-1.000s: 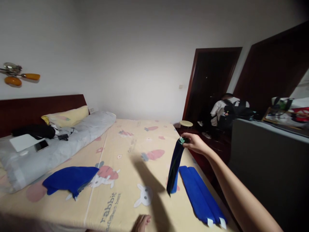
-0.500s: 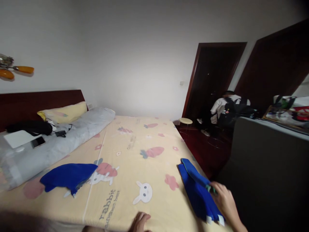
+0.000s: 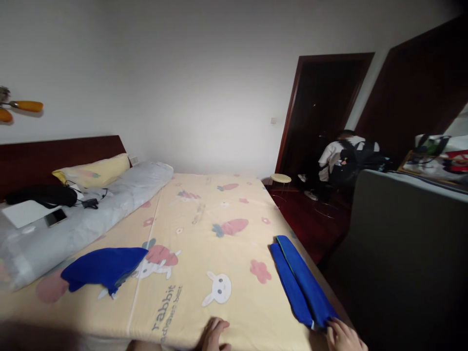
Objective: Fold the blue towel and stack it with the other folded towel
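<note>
Long folded blue cloths (image 3: 298,280) lie stacked near the right edge of the bed (image 3: 204,234). My right hand (image 3: 343,336) rests at their near end, fingertips touching the cloth by its white tags. My left hand (image 3: 214,335) lies flat on the yellow sheet at the bed's near edge, fingers apart, holding nothing. A loose pile of blue cloth (image 3: 102,268) sits on the left part of the bed, away from both hands.
A grey bolster (image 3: 84,219) with a phone (image 3: 55,217), a white pad and a black bag lies by the headboard. A dark grey cabinet (image 3: 405,234) stands at the right. A person (image 3: 338,158) sits near the doorway beside a small stool (image 3: 281,179).
My right hand lowered the hanging blue cloth onto the folded ones at the bed's right edge, then slid back to their near end. My left hand stayed put.
</note>
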{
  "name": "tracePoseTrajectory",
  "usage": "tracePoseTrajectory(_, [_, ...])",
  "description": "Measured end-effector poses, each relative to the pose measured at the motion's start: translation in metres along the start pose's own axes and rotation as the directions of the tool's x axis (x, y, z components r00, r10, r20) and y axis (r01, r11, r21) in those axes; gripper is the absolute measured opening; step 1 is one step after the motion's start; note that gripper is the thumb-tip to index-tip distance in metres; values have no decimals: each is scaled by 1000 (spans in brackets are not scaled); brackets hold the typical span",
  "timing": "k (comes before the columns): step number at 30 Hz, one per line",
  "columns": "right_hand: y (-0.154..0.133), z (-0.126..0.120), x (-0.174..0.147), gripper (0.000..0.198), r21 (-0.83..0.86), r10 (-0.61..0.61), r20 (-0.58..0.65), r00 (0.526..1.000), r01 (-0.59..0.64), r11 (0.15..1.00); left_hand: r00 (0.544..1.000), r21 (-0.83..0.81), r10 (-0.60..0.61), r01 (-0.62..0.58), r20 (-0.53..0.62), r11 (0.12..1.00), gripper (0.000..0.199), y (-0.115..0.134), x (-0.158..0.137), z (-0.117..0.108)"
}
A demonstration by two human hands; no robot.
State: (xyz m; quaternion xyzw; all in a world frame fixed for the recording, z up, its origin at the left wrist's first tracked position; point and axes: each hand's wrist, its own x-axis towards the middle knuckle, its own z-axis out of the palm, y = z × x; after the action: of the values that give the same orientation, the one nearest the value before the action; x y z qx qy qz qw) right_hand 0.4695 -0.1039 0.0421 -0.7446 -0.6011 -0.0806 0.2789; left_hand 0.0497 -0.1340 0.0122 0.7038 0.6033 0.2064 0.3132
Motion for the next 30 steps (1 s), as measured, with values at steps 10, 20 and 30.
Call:
tracePoseTrajectory(10, [-9,60,42,120,27,382,283,880,-406,914,998,5,11,-11,58,1000,49,-15,6,2])
tracePoseTrajectory(20, [-9,53,35,109,-118,385,277,881,-366,923,999,56,-4,2,51,998,59,-12,5,5])
tracePoseTrajectory(30, [-24,19,39,83,-54,333,213,918,-330,943,997,-53,75,-75,12,996,44,-30,7,12])
